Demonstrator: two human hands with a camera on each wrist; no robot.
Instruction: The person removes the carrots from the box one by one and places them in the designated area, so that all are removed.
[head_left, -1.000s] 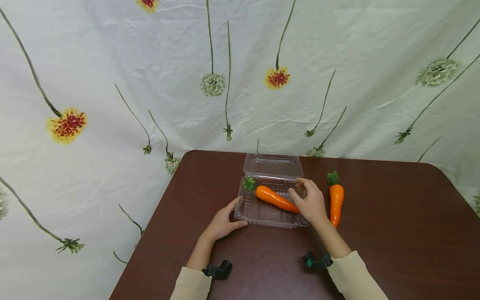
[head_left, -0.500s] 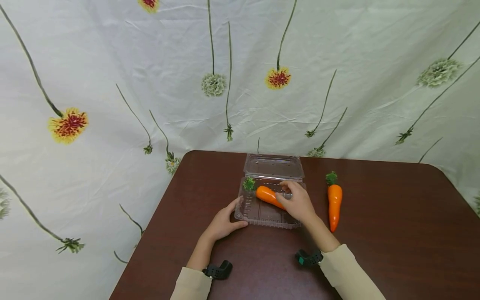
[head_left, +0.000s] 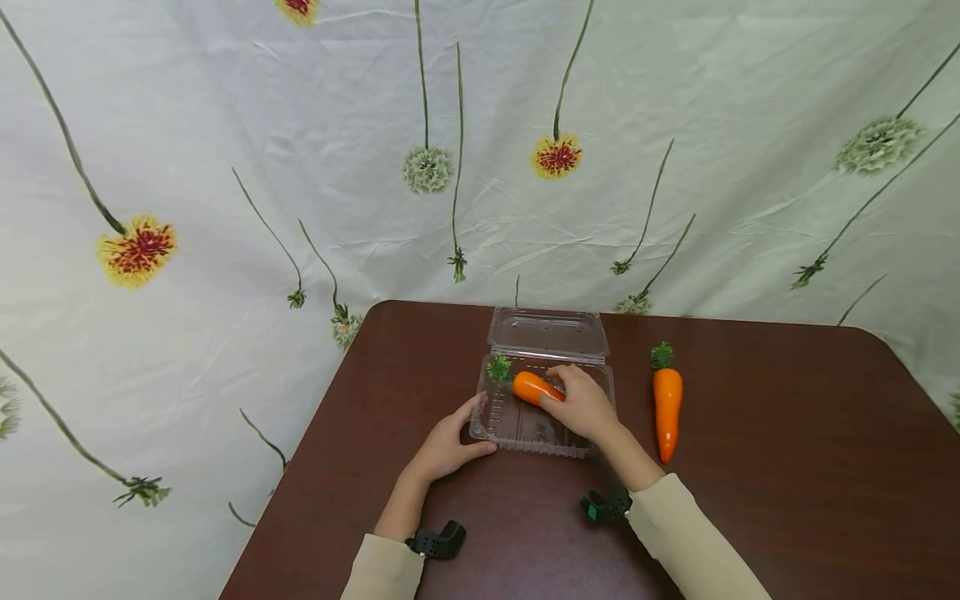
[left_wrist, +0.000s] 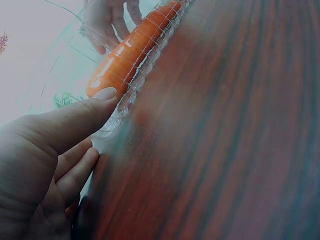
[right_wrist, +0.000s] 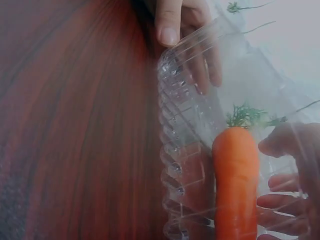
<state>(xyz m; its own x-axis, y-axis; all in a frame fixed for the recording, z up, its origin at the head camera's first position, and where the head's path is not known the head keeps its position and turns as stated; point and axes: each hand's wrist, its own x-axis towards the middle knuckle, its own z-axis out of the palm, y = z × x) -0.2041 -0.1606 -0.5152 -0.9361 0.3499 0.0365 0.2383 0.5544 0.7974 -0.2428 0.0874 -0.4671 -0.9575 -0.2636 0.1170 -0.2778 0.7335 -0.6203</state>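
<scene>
An orange carrot [head_left: 531,387] with a feathery green top [head_left: 498,367] lies slantwise inside a clear plastic clamshell container [head_left: 517,437]. The container's lid [head_left: 547,332] is folded back. With thumb along the front rim and fingers at the left side, my left hand [head_left: 442,450] grips the near left corner. My right hand [head_left: 587,407] hovers over the carrot, covering its thin end in the head view. In the right wrist view, its loosely bent fingers [right_wrist: 280,204] are beside the carrot; whether they touch it is unclear.
A second carrot [head_left: 666,412] with green leaves lies on the dark brown table [head_left: 787,450], right of the container. A pale cloth [head_left: 337,125] printed with flowers hangs behind the table. Both wrists wear black bands.
My right hand has moved left from the container's right side to over the carrot. The carrot, the container and my left hand stay put.
</scene>
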